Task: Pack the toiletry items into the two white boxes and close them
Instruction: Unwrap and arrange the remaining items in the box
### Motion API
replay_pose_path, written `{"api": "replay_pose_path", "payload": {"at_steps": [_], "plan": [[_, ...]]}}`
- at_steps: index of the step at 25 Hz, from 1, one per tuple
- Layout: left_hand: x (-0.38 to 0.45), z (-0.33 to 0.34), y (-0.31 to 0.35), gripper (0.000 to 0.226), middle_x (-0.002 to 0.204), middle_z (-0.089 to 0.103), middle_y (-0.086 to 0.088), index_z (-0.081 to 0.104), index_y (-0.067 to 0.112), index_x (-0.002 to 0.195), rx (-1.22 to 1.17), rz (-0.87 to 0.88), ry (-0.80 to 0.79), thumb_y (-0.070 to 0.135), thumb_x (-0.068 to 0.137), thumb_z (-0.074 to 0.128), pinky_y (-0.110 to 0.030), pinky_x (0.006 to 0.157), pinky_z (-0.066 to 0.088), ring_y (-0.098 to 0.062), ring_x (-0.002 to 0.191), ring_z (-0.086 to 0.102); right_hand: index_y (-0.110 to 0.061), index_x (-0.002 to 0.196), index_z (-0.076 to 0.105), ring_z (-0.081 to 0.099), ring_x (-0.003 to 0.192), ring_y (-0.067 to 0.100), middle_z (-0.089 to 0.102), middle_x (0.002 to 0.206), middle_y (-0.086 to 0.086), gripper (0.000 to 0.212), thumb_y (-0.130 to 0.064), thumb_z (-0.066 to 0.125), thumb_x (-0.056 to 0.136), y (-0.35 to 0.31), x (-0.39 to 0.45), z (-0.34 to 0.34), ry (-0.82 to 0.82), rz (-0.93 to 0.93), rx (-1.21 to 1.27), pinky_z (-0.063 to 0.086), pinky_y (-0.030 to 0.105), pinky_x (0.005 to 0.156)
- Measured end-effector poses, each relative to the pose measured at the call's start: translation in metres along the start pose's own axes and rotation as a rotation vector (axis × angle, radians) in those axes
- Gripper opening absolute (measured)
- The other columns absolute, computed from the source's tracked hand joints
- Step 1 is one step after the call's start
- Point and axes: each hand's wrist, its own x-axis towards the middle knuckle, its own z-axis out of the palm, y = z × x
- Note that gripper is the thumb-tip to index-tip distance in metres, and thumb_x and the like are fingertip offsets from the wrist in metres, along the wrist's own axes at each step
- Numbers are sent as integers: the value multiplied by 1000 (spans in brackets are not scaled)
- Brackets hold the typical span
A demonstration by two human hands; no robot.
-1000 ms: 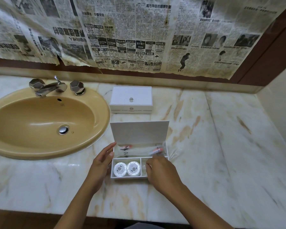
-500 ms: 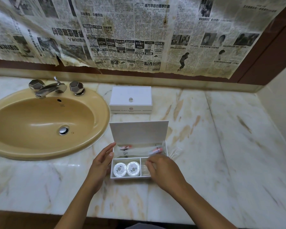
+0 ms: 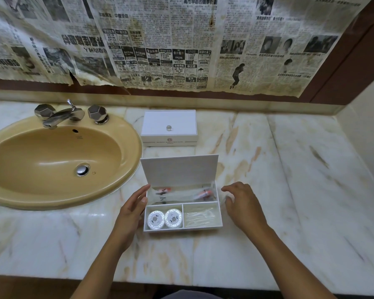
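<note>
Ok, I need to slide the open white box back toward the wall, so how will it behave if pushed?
The open white box looks like thin board, so probably light and easy to slide on the polished marble counter. Its upright lid may flop shut. The two round soaps seem snug, unlikely to shift.
</note>
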Motion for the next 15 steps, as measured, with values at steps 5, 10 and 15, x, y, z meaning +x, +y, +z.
{"api": "replay_pose_path", "payload": {"at_steps": [5,10,15], "plan": [[2,-2,-3,32,117,67,30,62,45,128,13,5,-4,27,105,50,-19,86,50,5,113,63,-28,127,56,39,126,19,48,134,-3,51,-4,50,83,14,-8,14,-234,0,-163,36,30,95],[5,-6,-8,32,129,64,23,64,50,125,6,10,-22,30,104,52,-32,100,49,-10,126,59,-24,113,65,52,105,22,58,113,-1,41,-3,52,81,15,-8,17,-172,-3,-182,38,31,80],[6,-6,-9,32,131,68,5,64,50,125,-14,-8,-32,29,104,50,-45,101,53,-20,120,66,-16,105,67,59,90,26,62,101,3,34,1,51,81,15,-7,16,-123,44,-128,41,31,76]]}}
